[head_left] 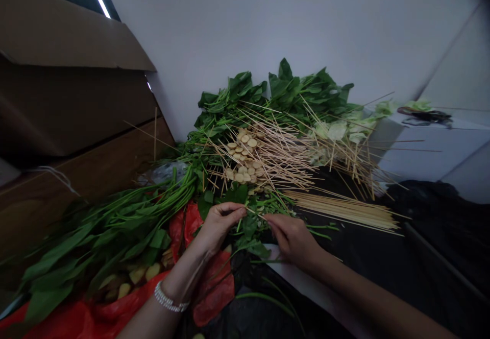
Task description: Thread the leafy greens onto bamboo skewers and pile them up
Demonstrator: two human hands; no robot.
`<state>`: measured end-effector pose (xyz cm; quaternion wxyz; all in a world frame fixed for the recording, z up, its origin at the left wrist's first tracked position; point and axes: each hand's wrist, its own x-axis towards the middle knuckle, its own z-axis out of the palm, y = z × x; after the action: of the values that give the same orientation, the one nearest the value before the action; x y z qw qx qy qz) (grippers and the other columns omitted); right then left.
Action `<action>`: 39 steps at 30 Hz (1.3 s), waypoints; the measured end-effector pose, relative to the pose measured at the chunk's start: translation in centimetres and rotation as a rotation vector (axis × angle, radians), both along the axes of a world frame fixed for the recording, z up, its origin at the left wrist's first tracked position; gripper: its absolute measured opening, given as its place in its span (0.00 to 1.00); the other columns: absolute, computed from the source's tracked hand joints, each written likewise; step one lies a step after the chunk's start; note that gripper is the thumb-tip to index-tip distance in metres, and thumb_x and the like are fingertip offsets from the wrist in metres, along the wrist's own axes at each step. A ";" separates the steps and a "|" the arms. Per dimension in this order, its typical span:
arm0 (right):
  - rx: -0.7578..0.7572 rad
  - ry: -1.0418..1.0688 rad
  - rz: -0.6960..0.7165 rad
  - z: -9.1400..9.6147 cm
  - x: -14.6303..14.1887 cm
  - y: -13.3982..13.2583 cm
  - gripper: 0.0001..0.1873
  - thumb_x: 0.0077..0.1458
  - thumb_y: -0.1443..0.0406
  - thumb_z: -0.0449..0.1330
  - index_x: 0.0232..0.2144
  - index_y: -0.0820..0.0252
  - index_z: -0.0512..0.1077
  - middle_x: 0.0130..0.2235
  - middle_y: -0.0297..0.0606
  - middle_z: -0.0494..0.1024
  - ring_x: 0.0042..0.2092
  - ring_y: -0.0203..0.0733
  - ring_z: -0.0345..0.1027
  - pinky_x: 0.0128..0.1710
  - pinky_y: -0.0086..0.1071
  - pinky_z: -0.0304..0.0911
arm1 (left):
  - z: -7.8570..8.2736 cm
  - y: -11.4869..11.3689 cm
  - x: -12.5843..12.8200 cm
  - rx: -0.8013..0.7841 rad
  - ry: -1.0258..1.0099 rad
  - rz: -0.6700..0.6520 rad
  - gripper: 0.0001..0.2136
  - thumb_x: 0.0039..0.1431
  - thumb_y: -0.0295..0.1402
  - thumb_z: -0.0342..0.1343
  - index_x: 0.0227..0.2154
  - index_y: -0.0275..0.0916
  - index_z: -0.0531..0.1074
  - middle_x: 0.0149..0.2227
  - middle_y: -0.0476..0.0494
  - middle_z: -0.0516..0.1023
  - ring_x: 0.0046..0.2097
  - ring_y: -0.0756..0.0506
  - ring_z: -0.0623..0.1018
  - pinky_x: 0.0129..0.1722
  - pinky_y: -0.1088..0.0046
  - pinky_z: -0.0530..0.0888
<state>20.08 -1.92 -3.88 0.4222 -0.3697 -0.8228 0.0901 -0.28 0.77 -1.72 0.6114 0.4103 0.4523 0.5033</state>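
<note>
Hands: left hand (219, 228) and right hand (293, 240) meet, fingers pinched closed, apparently both on one bamboo skewer (254, 212); the tips are hard to make out.
Skewer: held between the hands, just above a leafy sprig (249, 229).
Around: loose skewers (275, 158) crisscross round tan slices (243, 155) atop leafy greens (239, 86); a skewer bundle (344, 210) lies right, a red plastic bag (214, 288) below.
</note>
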 end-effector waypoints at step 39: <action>-0.174 0.077 -0.210 4.2 4.6 2.0 0.10 0.65 0.67 0.46 0.34 0.57 0.66 0.23 0.30 0.70 0.25 0.36 0.64 0.29 0.29 0.58 | -0.5 -0.9 0.3 0.768 1.036 -0.400 0.13 0.63 0.38 0.52 0.47 0.44 0.77 0.44 0.41 0.78 0.48 0.41 0.74 0.49 0.67 0.67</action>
<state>24.67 0.07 0.33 0.4270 -0.4851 -0.7519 0.1304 -0.03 -0.13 -2.23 0.2075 0.8627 0.3913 0.2439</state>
